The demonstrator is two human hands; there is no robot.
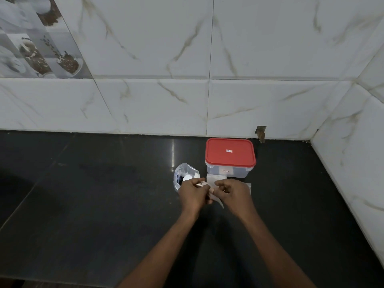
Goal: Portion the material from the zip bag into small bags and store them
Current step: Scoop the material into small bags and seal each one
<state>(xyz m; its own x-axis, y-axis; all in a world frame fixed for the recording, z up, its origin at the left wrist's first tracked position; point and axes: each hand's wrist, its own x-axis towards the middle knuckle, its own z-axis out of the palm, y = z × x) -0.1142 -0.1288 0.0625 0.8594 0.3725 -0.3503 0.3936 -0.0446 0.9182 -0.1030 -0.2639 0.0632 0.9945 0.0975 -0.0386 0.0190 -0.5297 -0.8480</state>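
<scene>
In front of the red-lidded box (229,151), left hand (192,193) and right hand (233,193) both pinch a small bag (217,199); the open zip bag (184,173), left of the box, may spill if a wrist nudges it.

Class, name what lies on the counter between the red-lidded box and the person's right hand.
Head view: a pale flat stack of small bags lies before the red-lidded box, partly hidden by the right hand.
</scene>
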